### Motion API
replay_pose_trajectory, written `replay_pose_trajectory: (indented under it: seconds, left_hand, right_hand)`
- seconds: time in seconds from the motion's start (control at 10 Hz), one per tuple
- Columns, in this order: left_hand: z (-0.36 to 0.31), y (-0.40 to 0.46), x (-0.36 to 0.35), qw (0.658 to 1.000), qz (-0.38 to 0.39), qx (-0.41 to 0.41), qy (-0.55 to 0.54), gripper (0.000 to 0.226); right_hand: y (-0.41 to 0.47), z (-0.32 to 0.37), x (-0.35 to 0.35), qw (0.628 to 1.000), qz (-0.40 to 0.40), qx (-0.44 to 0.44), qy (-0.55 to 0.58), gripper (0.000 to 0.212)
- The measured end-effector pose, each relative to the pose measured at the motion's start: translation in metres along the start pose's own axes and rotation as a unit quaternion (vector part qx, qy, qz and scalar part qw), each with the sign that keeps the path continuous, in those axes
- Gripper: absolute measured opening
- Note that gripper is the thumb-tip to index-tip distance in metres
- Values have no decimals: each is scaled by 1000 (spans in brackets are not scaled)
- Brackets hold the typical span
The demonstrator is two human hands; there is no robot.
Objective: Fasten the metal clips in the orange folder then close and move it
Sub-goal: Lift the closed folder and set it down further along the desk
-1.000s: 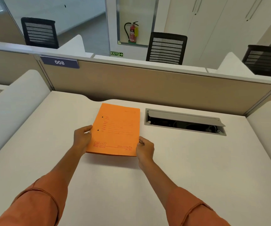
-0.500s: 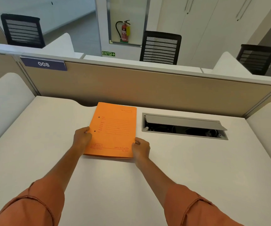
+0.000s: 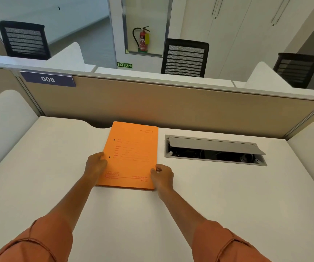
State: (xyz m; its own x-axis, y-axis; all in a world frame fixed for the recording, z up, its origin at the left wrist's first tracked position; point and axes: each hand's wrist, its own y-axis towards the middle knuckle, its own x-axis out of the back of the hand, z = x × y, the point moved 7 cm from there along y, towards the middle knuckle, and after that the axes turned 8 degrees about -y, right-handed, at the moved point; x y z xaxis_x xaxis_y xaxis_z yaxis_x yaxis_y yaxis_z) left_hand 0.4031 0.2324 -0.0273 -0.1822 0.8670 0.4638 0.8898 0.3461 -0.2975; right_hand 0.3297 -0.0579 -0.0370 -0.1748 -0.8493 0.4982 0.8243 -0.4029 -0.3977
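The orange folder (image 3: 131, 154) is closed, its printed cover up, lying on the white desk (image 3: 209, 195) near the back partition. My left hand (image 3: 95, 164) grips its left edge beside the lower punch hole. My right hand (image 3: 162, 175) pinches the folder's near right corner. The metal clips are hidden inside the closed cover.
A grey cable tray (image 3: 214, 150) with its lid propped up is set into the desk just right of the folder. A beige partition (image 3: 171, 103) with a "008" label (image 3: 47, 79) bounds the back, and curved white side panels (image 3: 5, 118) flank the desk.
The folder has come down flat onto the desk, a bit farther back and left, with both hands still on it. The head camera has turned slightly.
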Motion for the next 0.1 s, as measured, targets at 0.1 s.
replay_pose_trajectory:
  seconds: [0.1]
  left_hand:
    - [2, -14, 2, 997, -16, -41, 69, 20]
  right_hand:
    - [-6, -7, 10, 998, -12, 31, -55, 48]
